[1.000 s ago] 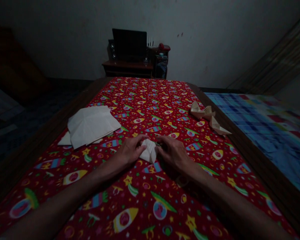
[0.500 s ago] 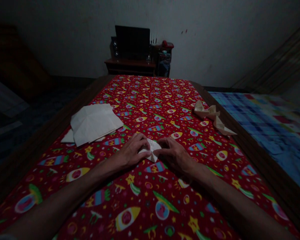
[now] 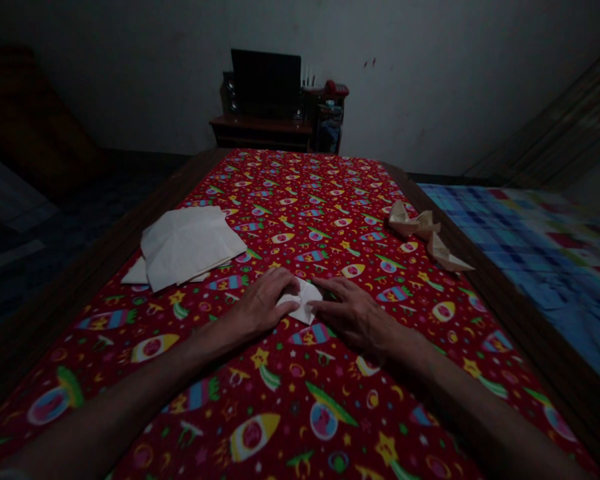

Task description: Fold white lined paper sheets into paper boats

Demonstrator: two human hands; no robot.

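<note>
White folded paper (image 3: 306,308) lies at near centre on the red-clothed surface (image 3: 285,373), right of the stacked sheets (image 3: 190,243). Left hand (image 3: 267,303) and right hand (image 3: 357,313) each hold one side in a narrow grip. Judged light, thin and easily creased; outer edges suit holding.

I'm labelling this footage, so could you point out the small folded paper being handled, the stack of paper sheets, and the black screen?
Folded paper (image 3: 305,312): head view, on its exposed near half.
Paper stack (image 3: 193,241): head view, middle of the top sheet.
Black screen (image 3: 266,77): head view, middle of its dark face.
</note>
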